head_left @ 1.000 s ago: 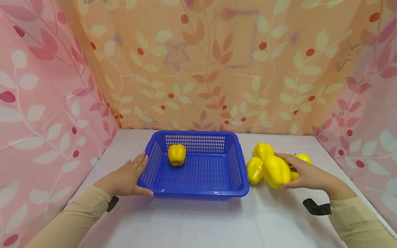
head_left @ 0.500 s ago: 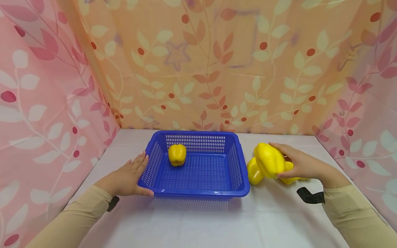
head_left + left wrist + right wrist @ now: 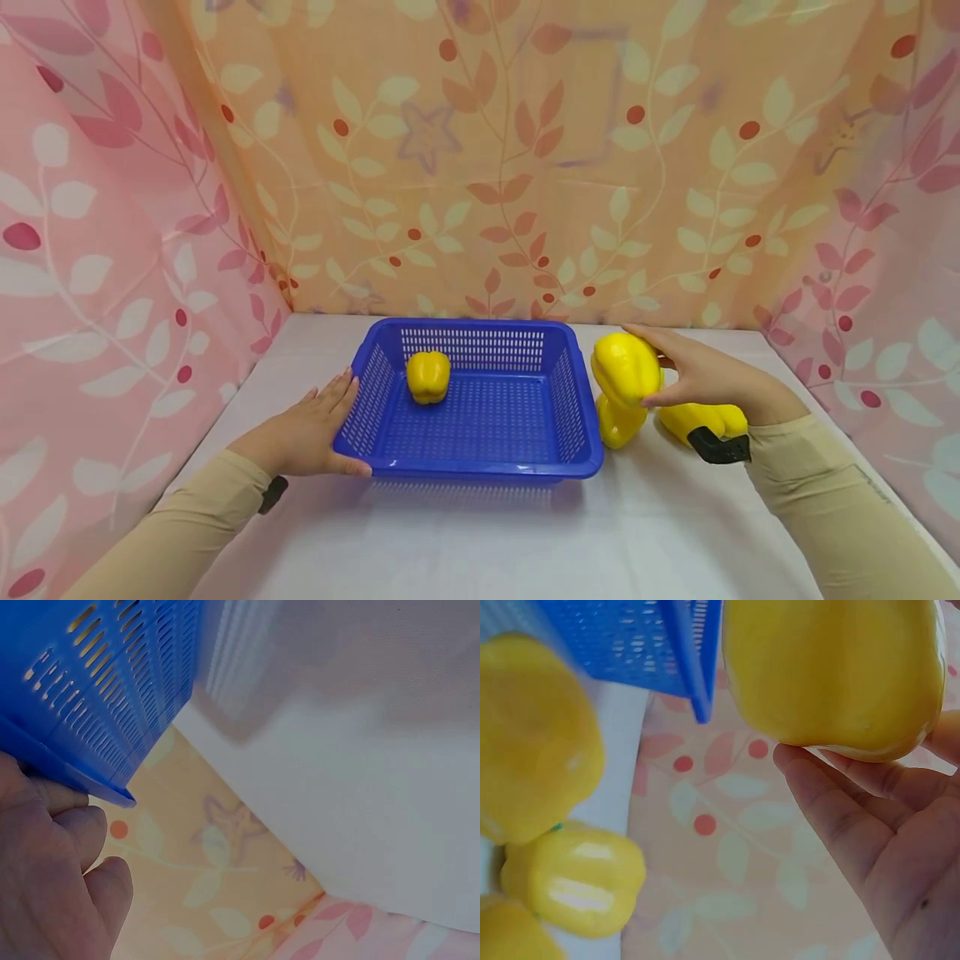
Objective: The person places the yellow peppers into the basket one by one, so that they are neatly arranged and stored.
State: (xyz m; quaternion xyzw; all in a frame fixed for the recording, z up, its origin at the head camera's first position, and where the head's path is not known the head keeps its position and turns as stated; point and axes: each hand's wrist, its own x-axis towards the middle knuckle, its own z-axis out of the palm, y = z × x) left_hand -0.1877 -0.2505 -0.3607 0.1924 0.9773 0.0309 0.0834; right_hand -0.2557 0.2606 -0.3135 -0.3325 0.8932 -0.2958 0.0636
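A yellow bell pepper (image 3: pixel 626 367) is held up in my right hand (image 3: pixel 708 379), pinched between thumb and fingers, just right of the blue plastic basket (image 3: pixel 487 468). In the right wrist view, this held pepper (image 3: pixel 836 675) is off the table, near the basket's rim (image 3: pixel 694 682). My left hand (image 3: pixel 303 437) rests along the basket's left side, fingers straight and thumb on the front rim. The left wrist view has its fingers (image 3: pixel 82 825) at the basket's edge. Inside the basket, towards the left back, sits another yellow bell pepper (image 3: pixel 428 377).
A yellow bell pepper (image 3: pixel 619 425) stands on the white tabletop (image 3: pixel 480 542) against the basket's right side, partly hidden by the held one. More yellow peppers (image 3: pixel 693 419) lie under my right wrist. Flowered cloth (image 3: pixel 495 167) encloses the table at the back and both sides.
My right hand has lifted the bell pepper from the group and carried it left and up, towards the basket's right rim. The left hand and basket have stayed put.
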